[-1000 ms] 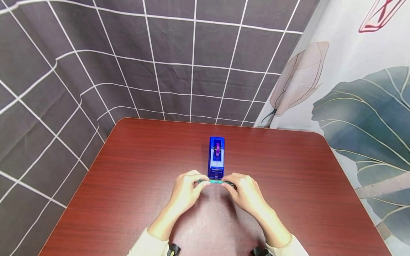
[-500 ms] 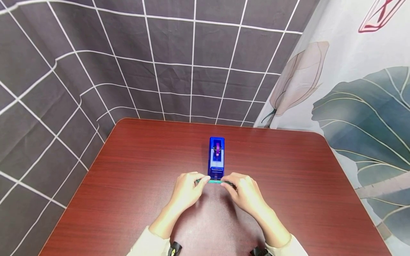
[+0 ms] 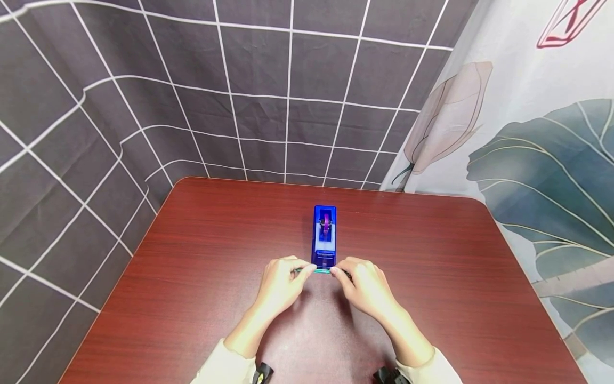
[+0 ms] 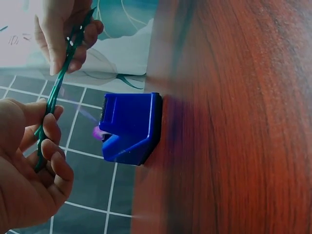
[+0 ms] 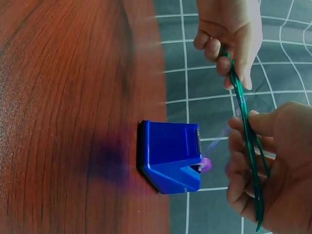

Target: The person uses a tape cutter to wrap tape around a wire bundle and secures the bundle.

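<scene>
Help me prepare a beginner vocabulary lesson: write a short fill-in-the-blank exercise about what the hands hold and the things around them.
1. The left hand and the right hand both grip a slender bundle coloured ____.
2. The dispenser standing on the table has a body coloured ____.
3. A strip of see-through ____ runs from the dispenser toward the bundle.
4. The dark cloth behind the table is crossed by lines coloured ____.

Missing words: green; blue; tape; white.
</scene>
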`<state>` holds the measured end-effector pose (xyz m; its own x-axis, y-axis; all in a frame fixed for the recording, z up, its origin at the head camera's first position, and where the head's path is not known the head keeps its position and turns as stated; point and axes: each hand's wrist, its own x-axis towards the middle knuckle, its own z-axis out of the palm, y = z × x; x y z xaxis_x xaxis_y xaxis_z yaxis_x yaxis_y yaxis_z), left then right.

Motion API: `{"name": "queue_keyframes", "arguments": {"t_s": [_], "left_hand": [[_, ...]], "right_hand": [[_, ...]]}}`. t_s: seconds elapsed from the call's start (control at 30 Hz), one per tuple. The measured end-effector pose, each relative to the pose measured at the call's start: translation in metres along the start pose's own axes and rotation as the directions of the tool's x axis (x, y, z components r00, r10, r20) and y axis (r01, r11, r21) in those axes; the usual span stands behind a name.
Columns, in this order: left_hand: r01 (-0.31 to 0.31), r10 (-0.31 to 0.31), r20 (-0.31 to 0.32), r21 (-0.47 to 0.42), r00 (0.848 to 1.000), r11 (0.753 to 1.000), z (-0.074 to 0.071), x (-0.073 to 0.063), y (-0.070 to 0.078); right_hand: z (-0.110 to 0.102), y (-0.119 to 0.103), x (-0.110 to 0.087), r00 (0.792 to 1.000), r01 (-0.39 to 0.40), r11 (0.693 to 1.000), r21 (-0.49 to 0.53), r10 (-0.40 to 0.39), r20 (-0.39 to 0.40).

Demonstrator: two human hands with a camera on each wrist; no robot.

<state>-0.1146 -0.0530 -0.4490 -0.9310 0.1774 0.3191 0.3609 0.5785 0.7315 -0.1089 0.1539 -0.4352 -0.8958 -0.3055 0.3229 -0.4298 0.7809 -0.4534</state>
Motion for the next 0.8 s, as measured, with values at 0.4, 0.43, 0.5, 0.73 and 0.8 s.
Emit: {"name": "queue_keyframes", "arguments": {"t_s": [0.4, 0.43, 0.5, 0.73, 0.8], "left_hand": [[0.002, -0.002, -0.017, -0.022, 1.000, 1.000, -0.0006, -0.0011, -0.0022], [0.003, -0.004, -0.019, -0.024, 1.000, 1.000, -0.0006, -0.0012, -0.0024], [0.008, -0.008, -0.021, -0.027, 1.000, 1.000, -0.0009, -0.0015, -0.0024], [0.029, -0.030, -0.019, -0.019, 0.999, 0.999, -0.0015, -0.0022, -0.0024], [0.033, -0.034, -0.021, -0.016, 0.999, 0.999, -0.0018, -0.0023, -0.0023]], "right_hand": [[-0.0011, -0.0016, 0.0015, 0.996, -0.066, 0.997, 0.043, 0.063, 0.067], [-0.0010, -0.0018, 0.0015, 0.995, -0.073, 0.996, 0.050, 0.069, 0.065], [-0.0005, -0.0019, 0.0011, 0.995, -0.090, 0.994, 0.064, 0.086, 0.060], [0.0005, -0.0017, 0.0006, 0.991, -0.131, 0.985, 0.109, 0.127, 0.041], [0.0011, -0.0013, 0.0007, 0.992, -0.126, 0.985, 0.116, 0.123, 0.035]]}}
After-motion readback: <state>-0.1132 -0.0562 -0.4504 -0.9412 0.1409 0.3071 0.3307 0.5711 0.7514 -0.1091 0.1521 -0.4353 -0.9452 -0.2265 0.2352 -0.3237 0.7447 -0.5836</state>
